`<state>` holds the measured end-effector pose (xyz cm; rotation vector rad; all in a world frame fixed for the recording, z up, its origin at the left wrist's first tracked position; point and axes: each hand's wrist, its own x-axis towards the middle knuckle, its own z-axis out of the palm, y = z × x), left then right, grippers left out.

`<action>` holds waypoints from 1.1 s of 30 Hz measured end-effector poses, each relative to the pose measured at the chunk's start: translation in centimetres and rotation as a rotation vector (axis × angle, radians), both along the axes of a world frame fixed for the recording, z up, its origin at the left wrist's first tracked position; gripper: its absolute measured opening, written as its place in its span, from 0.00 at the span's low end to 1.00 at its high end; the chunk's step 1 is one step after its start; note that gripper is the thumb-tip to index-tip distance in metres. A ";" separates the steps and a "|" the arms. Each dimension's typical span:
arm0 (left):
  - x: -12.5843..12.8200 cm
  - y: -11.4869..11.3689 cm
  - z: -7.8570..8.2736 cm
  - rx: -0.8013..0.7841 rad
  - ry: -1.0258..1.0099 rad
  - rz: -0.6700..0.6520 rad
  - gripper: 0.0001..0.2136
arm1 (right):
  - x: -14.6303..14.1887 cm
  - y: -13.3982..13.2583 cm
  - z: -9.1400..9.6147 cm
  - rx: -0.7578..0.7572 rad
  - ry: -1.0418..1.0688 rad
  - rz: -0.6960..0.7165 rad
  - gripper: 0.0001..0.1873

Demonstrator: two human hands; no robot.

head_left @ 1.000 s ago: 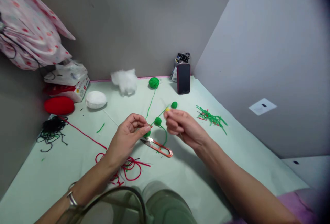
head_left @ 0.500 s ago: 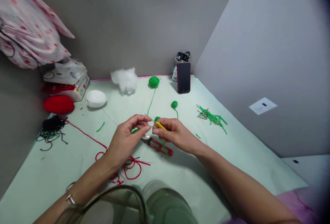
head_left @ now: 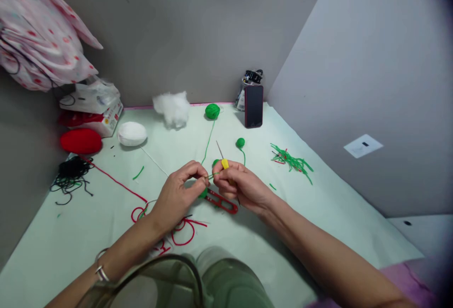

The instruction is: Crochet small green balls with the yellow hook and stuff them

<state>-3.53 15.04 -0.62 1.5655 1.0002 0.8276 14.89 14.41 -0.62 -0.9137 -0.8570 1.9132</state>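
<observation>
My left hand (head_left: 179, 194) is closed in a pinch on a small green crocheted piece (head_left: 203, 192) above the pale green table (head_left: 88, 223). My right hand (head_left: 238, 184) is closed on a crochet hook with a yellow grip (head_left: 224, 162), its metal tip pointing up and away. The two hands touch at the fingertips. A green yarn strand (head_left: 208, 141) runs from the hands back to a green yarn ball (head_left: 212, 111). Red-handled snips (head_left: 221, 201) lie on the table just under my hands. A small green crocheted ball (head_left: 240, 143) lies beyond my right hand.
Red yarn loops (head_left: 182, 232) lie under my left wrist. At the back left are a red yarn ball (head_left: 81, 141), a white one (head_left: 131, 133), black yarn (head_left: 71, 172) and a box (head_left: 101, 119). White stuffing (head_left: 172, 106), a phone (head_left: 253, 106) and green scraps (head_left: 292, 161) are behind.
My right hand came in from the right to meet my left hand, and the hook turned from lying across to pointing up. The small green ball it carried now lies on the table.
</observation>
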 end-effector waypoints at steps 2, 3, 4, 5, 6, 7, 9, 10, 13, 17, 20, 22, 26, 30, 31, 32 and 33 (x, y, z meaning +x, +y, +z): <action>0.1 0.1 -0.3 -0.050 -0.024 -0.025 0.06 | 0.1 0.2 0.1 -0.008 0.010 -0.029 0.03; 0.2 0.2 -0.5 -0.077 -0.037 -0.041 0.07 | 0.2 0.3 0.1 -0.006 0.017 -0.049 0.03; 0.3 0.2 -0.6 -0.102 -0.049 -0.057 0.08 | 0.2 0.4 0.1 0.002 0.027 -0.066 0.03; 0.4 0.3 -0.8 -0.123 -0.058 -0.072 0.08 | 0.3 0.4 0.1 0.015 0.039 -0.077 0.03; 0.5 0.3 -0.9 -0.141 -0.065 -0.084 0.09 | 0.4 0.5 0.1 0.030 0.053 -0.075 0.03; 0.5 0.3 -1.0 -0.156 -0.067 -0.094 0.09 | 0.5 0.5 0.0 0.048 0.069 -0.060 0.04; 0.6 0.3 -1.1 -0.180 -0.060 -0.114 0.09 | 0.5 0.4 -0.1 0.081 0.091 -0.012 0.09; 0.6 0.3 -1.1 -0.189 -0.055 -0.124 0.08 | 0.5 0.3 0.0 0.091 0.090 0.011 0.12; 0.5 0.1 -0.7 -0.205 -0.037 -0.154 0.07 | 0.4 0.1 0.4 0.092 0.054 0.033 0.21; 0.2 0.2 -0.4 -0.235 -0.034 -0.177 0.09 | 0.5 -0.2 1.5 0.098 0.020 -0.014 0.23; 0.0 0.4 -0.6 -0.282 -0.073 -0.191 0.09 | 0.7 -0.1 1.8 0.099 0.011 -0.029 0.22; 0.0 0.5 -1.0 -0.316 -0.127 -0.200 0.10 | 0.9 0.1 1.6 0.094 0.018 -0.034 0.21; 0.0 0.7 -1.8 -0.394 -0.253 -0.189 0.13 | 1.5 0.5 1.2 0.104 0.039 -0.076 0.20; -0.2 0.6 -2.3 -0.517 -0.430 -0.163 0.15 | 2.0 1.0 1.0 0.102 0.077 -0.138 0.18; -0.2 0.6 -2.4 -0.550 -0.469 -0.166 0.15 | 2.2 1.1 1.0 0.098 0.084 -0.149 0.18; -0.3 0.6 -2.4 -0.577 -0.491 -0.177 0.14 | 2.3 1.2 1.1 0.096 0.088 -0.159 0.18; -0.3 0.6 -2.4 -0.596 -0.494 -0.189 0.12 | 2.4 1.3 1.1 0.095 0.090 -0.168 0.18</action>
